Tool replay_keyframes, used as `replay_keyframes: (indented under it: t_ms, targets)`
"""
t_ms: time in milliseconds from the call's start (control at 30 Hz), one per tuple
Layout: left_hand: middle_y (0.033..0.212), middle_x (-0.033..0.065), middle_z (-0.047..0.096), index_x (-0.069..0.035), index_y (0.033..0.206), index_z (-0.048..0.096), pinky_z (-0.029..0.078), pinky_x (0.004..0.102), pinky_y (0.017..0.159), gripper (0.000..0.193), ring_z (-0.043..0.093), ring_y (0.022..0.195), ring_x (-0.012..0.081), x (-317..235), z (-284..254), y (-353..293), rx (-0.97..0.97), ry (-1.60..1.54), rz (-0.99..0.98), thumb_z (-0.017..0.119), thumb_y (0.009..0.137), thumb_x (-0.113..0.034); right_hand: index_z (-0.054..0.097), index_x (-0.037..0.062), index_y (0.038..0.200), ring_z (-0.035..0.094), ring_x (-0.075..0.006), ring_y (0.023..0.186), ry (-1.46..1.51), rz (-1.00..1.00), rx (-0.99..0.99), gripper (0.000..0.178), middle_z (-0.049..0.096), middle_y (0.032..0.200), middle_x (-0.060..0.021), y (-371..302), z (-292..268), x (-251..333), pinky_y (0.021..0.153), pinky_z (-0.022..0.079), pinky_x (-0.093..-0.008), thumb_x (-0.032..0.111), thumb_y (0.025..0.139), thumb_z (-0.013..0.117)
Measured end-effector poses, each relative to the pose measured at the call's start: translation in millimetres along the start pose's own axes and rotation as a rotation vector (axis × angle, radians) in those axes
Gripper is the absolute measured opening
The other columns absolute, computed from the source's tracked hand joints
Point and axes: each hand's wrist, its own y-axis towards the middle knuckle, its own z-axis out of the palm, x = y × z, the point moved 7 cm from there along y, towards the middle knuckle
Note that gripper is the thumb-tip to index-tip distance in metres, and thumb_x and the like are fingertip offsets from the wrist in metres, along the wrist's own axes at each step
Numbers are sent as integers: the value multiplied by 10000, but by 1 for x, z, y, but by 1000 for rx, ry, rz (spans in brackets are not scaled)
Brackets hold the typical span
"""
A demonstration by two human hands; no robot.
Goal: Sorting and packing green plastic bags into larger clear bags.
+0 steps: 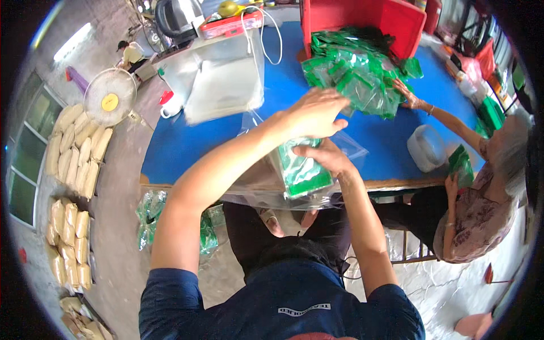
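My right hand (328,157) is closed on a flat stack of green-edged clear plastic packets (306,180), with the thumb lying on top. The stack is held tilted over the near edge of the table, and a loose clear plastic bag (352,148) spreads around it. Slightly blurred, my left hand (318,110) reaches across above the stack, its thumb apart from its outstretched fingers. Those fingertips are at the near left side of a pile of green-edged packets (362,85); whether they touch it I cannot tell. The pile spills from a tipped red crate (399,25).
At the right sits a co-worker, one hand (409,95) at the pile, the other holding a green packet (462,164). A white tub (426,148) stands between us on the blue table (195,150). Clear bags (224,85) lie at the left, with a fan (110,97) beyond.
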Motion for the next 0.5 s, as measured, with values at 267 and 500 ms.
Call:
replay_keyframes:
  t_ms: [267, 500]
  targets:
    - [784, 120, 739, -52, 899, 775, 514, 367, 630, 196, 681, 677, 195, 36, 75, -7, 679, -338, -152, 710, 803, -211, 466, -78, 1330, 604, -187, 1059, -126, 118, 61, 791, 622, 1167, -139, -5, 9, -5, 904, 521, -358, 251, 723, 852]
    - [824, 94, 730, -105, 899, 753, 535, 417, 772, 167, 712, 793, 235, -17, 36, -3, 154, -490, -45, 695, 823, -242, 636, -1, 1205, 646, -198, 985, -305, 174, 167, 680, 686, 1114, -110, -9, 28, -14, 851, 529, -333, 376, 695, 880]
